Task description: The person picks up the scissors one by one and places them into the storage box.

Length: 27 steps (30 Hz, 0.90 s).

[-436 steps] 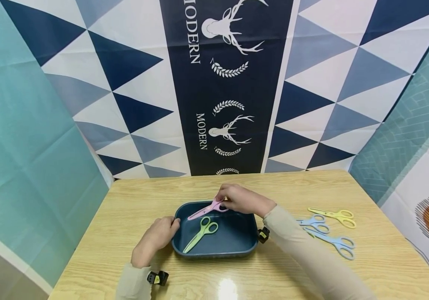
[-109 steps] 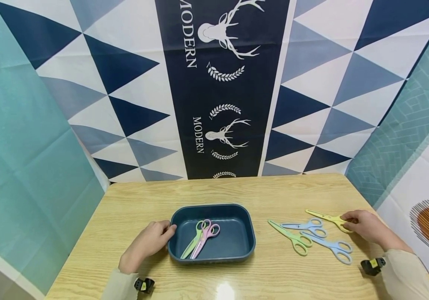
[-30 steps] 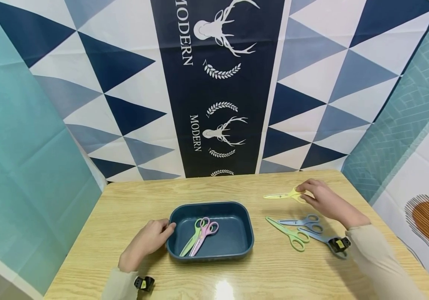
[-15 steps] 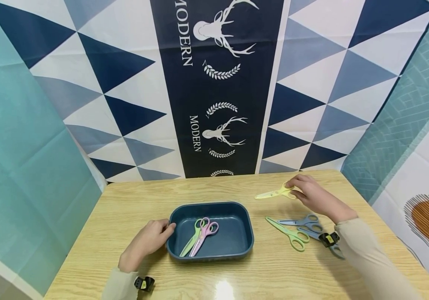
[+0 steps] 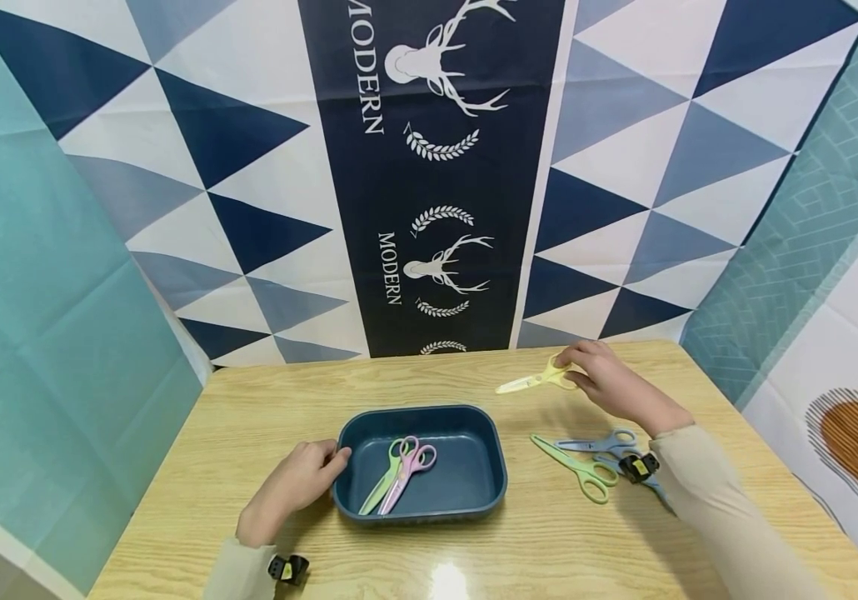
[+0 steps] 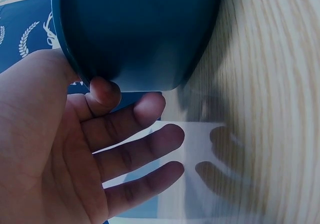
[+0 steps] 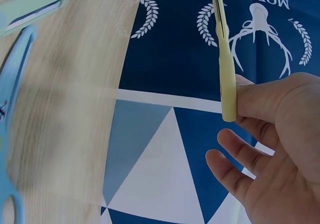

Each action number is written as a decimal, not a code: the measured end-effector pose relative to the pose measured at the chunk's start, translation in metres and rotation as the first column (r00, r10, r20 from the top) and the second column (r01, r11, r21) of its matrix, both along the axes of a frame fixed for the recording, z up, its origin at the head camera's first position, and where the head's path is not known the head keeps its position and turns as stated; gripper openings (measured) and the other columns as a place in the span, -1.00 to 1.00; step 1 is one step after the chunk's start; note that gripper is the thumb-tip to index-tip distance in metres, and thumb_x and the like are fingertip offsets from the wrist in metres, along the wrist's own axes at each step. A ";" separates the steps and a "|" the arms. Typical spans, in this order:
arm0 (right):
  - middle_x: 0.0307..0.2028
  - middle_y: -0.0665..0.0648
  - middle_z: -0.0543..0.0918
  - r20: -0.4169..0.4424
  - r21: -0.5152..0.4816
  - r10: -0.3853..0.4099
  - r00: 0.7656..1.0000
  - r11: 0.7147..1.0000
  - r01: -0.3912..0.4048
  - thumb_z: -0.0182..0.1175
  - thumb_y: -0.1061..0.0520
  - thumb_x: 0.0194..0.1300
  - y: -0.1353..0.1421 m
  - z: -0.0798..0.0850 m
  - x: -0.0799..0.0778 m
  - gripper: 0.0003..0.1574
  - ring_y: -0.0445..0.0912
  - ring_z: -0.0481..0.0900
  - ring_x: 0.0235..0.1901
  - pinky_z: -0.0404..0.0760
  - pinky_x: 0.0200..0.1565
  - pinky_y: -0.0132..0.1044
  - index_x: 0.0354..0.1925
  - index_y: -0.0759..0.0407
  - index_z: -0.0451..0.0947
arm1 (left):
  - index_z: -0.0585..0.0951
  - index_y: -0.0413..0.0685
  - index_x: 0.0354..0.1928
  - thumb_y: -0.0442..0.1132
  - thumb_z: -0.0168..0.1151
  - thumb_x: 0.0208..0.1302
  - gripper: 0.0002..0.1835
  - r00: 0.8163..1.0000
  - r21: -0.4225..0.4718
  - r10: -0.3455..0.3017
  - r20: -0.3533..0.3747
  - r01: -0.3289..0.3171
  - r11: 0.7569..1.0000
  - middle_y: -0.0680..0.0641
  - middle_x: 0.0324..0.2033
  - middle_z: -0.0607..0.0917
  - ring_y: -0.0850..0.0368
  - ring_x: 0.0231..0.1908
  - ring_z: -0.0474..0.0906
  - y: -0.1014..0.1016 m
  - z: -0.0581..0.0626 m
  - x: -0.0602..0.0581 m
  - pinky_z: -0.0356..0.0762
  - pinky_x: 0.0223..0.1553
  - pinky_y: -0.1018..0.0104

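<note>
My right hand (image 5: 601,379) pinches yellow scissors (image 5: 537,381) by the handle loops, over the back right of the table, blades pointing left. The right wrist view shows these scissors edge-on between thumb and finger, the other fingers (image 7: 235,171) spread loosely. My left hand (image 5: 301,483) grips the left end of a dark blue box (image 5: 466,512), its thumb over the rim. Close up in the left wrist view, the remaining fingers (image 6: 145,141) lie outside the box wall. Inside the box, pink scissors (image 5: 401,483) overlap green scissors (image 5: 380,492), loops toward the back.
Right of the box, a second pair of green scissors (image 5: 579,468) lies on the wooden table (image 5: 534,550). Beside it are two pairs of blue scissors (image 5: 594,445), one partly hidden by my right wrist camera (image 5: 639,468). A patterned cloth (image 5: 444,192) hangs behind the table.
The pink scissors went into the box earlier. My right hand then took the yellow scissors from the far right, lifted them and carried them left. My left hand stays at the box.
</note>
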State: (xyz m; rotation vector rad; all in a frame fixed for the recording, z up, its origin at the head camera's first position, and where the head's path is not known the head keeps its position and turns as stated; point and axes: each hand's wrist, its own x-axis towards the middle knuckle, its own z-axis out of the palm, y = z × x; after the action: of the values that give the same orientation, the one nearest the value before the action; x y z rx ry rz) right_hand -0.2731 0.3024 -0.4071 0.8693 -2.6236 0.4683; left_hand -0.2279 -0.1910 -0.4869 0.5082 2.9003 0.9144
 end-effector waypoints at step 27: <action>-0.06 0.23 0.64 0.048 0.018 0.066 0.997 0.998 -0.067 0.27 0.47 0.32 -0.041 0.013 -0.015 -0.72 0.19 0.58 0.04 0.55 0.13 0.15 -0.03 0.28 0.66 | 0.44 0.04 -0.54 -0.06 0.08 0.58 -0.58 1.000 0.011 0.016 0.006 -0.016 1.000 0.09 -0.68 0.41 0.25 -0.67 0.29 0.001 0.000 0.001 0.24 -0.56 0.41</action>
State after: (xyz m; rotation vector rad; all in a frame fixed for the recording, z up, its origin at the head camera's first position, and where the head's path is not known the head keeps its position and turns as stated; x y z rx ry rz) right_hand -0.2882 0.2610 -0.3940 0.9652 -2.6533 0.4873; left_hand -0.2265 -0.1896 -0.4865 0.4828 2.8999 0.9331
